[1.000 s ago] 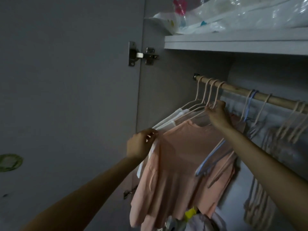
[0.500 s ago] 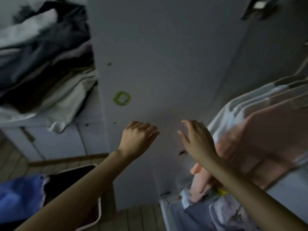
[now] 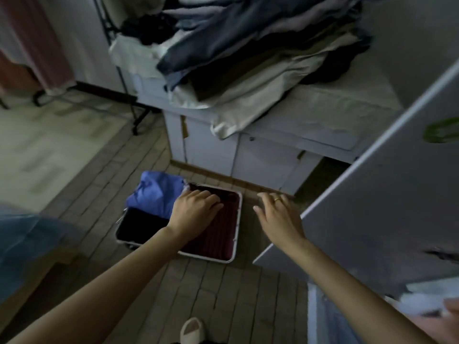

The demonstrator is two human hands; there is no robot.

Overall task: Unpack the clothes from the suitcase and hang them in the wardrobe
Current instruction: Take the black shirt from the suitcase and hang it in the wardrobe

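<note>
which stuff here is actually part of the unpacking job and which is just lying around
Part of the job: suitcase open on the floor; blue garment; dark red garment; wardrobe door; left hand; right hand.

Lying about: clothes pile on the cabinet; slipper.

No legible text, label or number — only a blurred green sticker [image 3: 441, 130] on the wardrobe door [image 3: 387, 194].

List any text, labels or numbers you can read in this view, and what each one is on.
None can be read.
Green round sticker on the wardrobe door: blurred, with no legible marking.
Suitcase, blue garment and pile of clothes: no print or label visible.
</note>
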